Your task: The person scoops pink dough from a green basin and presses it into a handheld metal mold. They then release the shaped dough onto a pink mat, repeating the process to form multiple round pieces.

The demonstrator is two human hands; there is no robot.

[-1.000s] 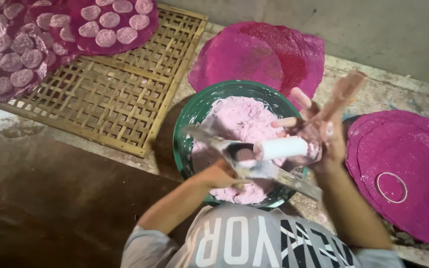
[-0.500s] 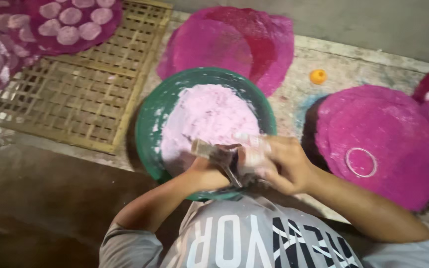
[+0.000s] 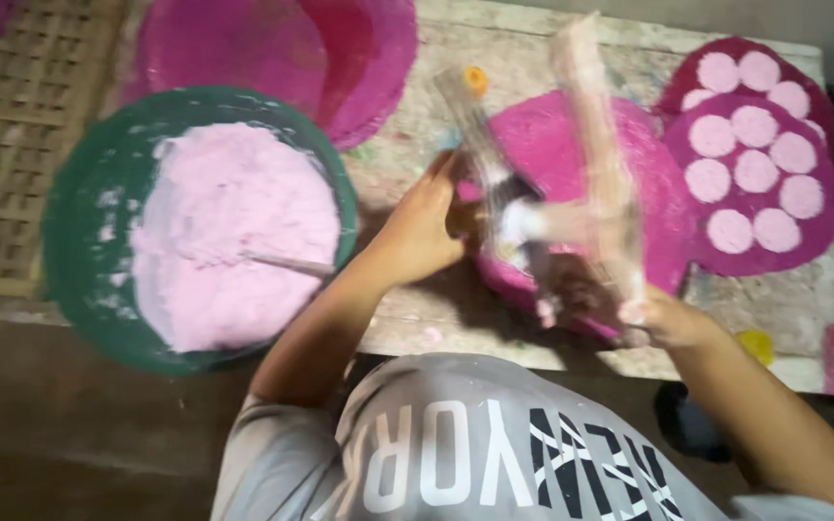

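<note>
- Left hand point(image 3: 417, 232) grips one end of a blurred, clear hinged press point(image 3: 533, 207), over a magenta round mat point(image 3: 649, 193) mid-worktop
- Right hand point(image 3: 663, 323) closes round its long handle — near the front edge
- Green basin point(image 3: 79, 289) of pink dough point(image 3: 234, 232) overhangs the front-left edge

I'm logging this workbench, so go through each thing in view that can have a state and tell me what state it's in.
Green basin: holds pale pink paste, a utensil resting in it.
Right-hand pink round tray: carries pale pink discs, set apart.
Middle pink round tray: no discs visible, under both hands.
Stacked pink trays: bare, overlapping.
Left hand: gripping a blurred tool.
Right hand: gripping a blurred stick.
Bamboo rack: flat, bare where visible.
</note>
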